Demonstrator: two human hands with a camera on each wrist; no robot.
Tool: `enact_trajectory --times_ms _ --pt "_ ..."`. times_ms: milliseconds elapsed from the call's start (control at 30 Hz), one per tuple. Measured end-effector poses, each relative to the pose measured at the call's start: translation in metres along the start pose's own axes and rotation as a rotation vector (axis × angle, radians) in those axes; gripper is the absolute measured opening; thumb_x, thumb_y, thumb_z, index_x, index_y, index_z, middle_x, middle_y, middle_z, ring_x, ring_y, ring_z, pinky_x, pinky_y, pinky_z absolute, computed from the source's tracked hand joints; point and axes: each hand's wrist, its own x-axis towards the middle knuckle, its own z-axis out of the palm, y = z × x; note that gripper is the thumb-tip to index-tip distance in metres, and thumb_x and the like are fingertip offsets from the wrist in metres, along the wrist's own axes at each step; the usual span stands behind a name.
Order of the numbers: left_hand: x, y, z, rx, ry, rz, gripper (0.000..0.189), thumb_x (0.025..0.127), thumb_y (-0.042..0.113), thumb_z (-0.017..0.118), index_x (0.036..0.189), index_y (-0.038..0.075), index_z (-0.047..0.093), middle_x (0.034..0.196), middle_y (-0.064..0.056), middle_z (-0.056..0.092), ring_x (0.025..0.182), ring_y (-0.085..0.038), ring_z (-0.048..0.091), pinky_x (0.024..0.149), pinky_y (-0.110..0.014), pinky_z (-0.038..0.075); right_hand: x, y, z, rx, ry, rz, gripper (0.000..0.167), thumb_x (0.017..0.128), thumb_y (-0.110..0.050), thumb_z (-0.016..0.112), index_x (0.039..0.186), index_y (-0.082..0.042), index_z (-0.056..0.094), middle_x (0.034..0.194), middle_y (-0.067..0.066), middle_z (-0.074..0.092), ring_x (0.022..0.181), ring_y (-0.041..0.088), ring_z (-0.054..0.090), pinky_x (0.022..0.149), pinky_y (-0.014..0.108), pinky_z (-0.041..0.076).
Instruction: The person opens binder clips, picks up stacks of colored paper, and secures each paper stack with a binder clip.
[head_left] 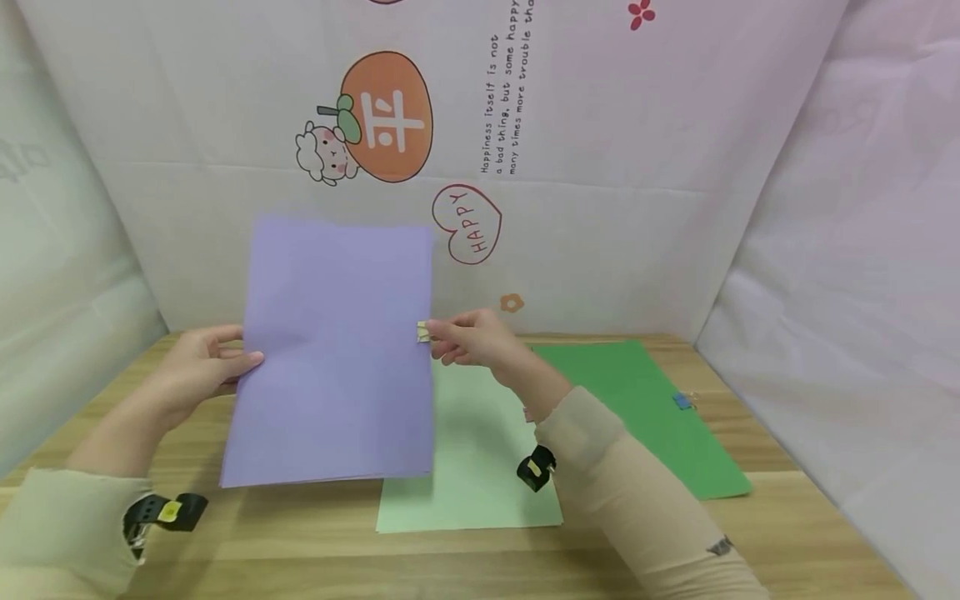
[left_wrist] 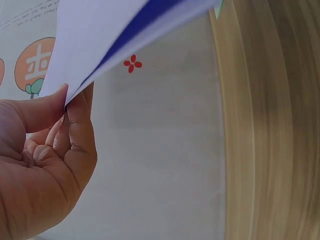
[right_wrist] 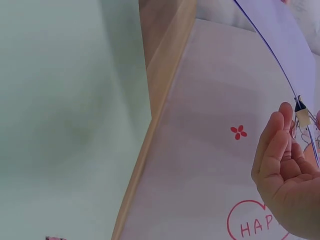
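Note:
Purple sheets of paper (head_left: 337, 358) are held upright above the table, between my two hands. My left hand (head_left: 195, 367) pinches their left edge, thumb in front and fingers behind; in the left wrist view the sheets part slightly beyond the thumb (left_wrist: 47, 107). A pale yellow binder clip (head_left: 423, 332) sits on the right edge, about midway up. My right hand (head_left: 476, 342) pinches this clip by its wire handles. In the right wrist view the clip (right_wrist: 303, 117) bites the paper's edge, and part of the thumb is cut off by the frame.
Light green paper (head_left: 487, 475) lies on the wooden table (head_left: 300, 542), partly beneath the purple sheets in the head view. Darker green paper (head_left: 637, 408) with a blue binder clip (head_left: 682, 401) lies to the right, behind my right forearm. A printed cloth (head_left: 600, 208) hangs behind the table.

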Motion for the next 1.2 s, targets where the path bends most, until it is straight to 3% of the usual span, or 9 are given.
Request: enact_trajectory --times_ms 133,333,433,733,867,1100,1200 --pt "0.001 -0.006 -0.005 0.041 0.003 -0.023 0.063 0.103 0.017 0.056 0.149 -0.014 0.027 0.114 -0.003 0.07 0.089 0.006 0.065 0.079 -0.019 0.058 0.005 -0.004 0.006 -0.042 -0.003 0.023 0.041 0.093 -0.039 0.069 0.114 -0.004 0.071 0.09 0.006 0.075 0.082 0.015 0.069 0.098 0.038 0.054" --pt "-0.002 -0.012 -0.015 0.106 0.0 -0.062 0.062 0.104 0.018 0.053 0.148 -0.016 0.025 0.123 -0.018 0.068 0.088 0.009 0.063 0.078 -0.019 0.057 0.014 -0.006 0.017 -0.068 -0.016 0.028 0.04 0.093 -0.04 0.069 0.108 -0.003 0.073 0.087 0.004 0.075 0.082 0.014 0.067 0.077 0.023 0.055" --pt "-0.004 -0.015 -0.018 0.144 -0.01 -0.074 0.063 0.104 0.019 0.052 0.148 -0.016 0.024 0.128 -0.028 0.063 0.088 0.01 0.062 0.078 -0.019 0.057 0.019 -0.003 0.024 -0.048 -0.019 0.044 0.038 0.093 -0.039 0.069 0.105 -0.003 0.074 0.086 0.006 0.076 0.08 0.015 0.065 0.07 0.021 0.053" --pt "-0.001 -0.03 -0.024 0.199 -0.016 -0.094 0.06 0.104 0.017 0.051 0.146 -0.019 0.027 0.126 -0.032 0.063 0.087 0.008 0.061 0.078 -0.023 0.058 0.035 0.016 0.047 -0.004 -0.008 0.119 0.037 0.091 -0.042 0.071 0.103 -0.007 0.076 0.104 0.016 0.076 0.084 0.02 0.065 0.076 0.032 0.044" --pt "-0.002 -0.035 -0.026 0.229 -0.015 -0.102 0.061 0.104 0.018 0.051 0.145 -0.021 0.027 0.131 -0.038 0.056 0.093 -0.001 0.064 0.08 -0.029 0.06 0.039 0.023 0.054 0.032 -0.008 0.137 0.038 0.091 -0.04 0.071 0.103 -0.004 0.075 0.107 0.02 0.074 0.082 0.022 0.063 0.073 0.032 0.041" --pt "-0.004 -0.039 -0.027 0.292 -0.008 -0.121 0.064 0.105 0.02 0.05 0.144 -0.023 0.024 0.137 -0.044 0.045 0.108 -0.03 0.066 0.081 -0.037 0.06 0.044 0.033 0.064 0.058 0.013 0.152 0.034 0.09 -0.038 0.073 0.096 -0.004 0.074 0.101 0.019 0.076 0.081 0.026 0.063 0.06 0.025 0.036" --pt "-0.006 -0.041 -0.028 0.297 -0.014 -0.12 0.063 0.105 0.018 0.05 0.143 -0.024 0.023 0.136 -0.044 0.045 0.106 -0.028 0.067 0.082 -0.038 0.06 0.045 0.037 0.07 0.061 0.009 0.155 0.034 0.09 -0.038 0.073 0.094 -0.004 0.074 0.099 0.019 0.076 0.077 0.023 0.06 0.057 0.024 0.034"
